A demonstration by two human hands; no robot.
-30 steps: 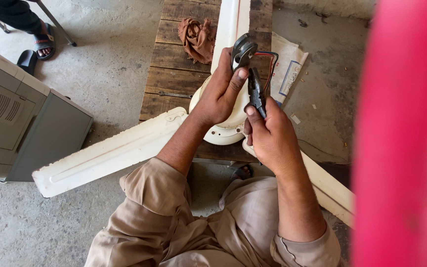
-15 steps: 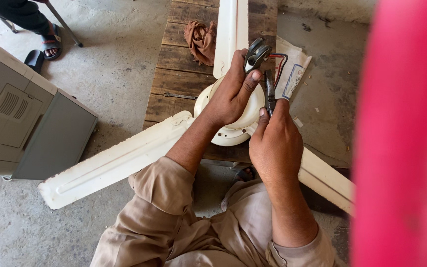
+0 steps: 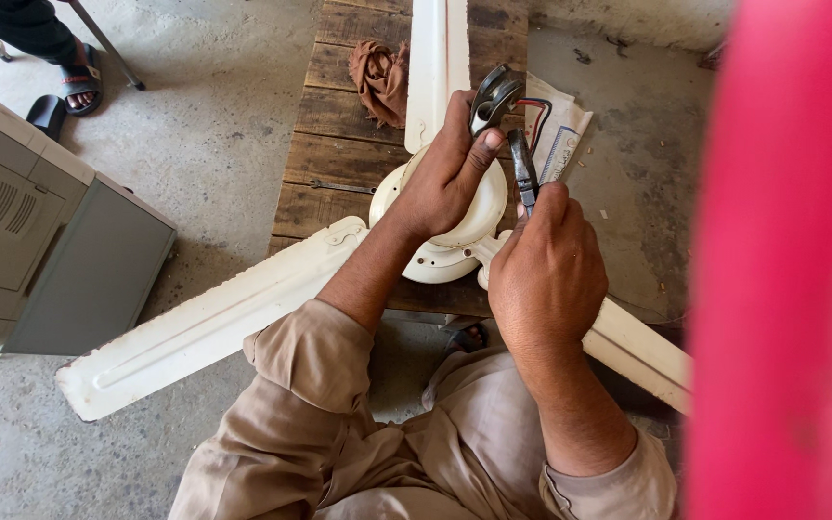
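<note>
On the wooden pallet [image 3: 339, 125] lies a fan [image 3: 440, 241], left hand [image 3: 445, 173] gripping its black part [image 3: 493, 96] steady while right hand [image 3: 546, 270] closes around pliers [image 3: 524, 171]

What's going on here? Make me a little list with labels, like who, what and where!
Place: grey concrete floor with a brown wooden plank table
Main thing: cream three-bladed ceiling fan lying on the table
Left hand: grips a dark grey metal fan part with red and black wires
Right hand: holds a dark slim metal tool, tip up beside that part
Nearby: crumpled brown rag, grey metal cabinet, another person's sandalled foot
</note>
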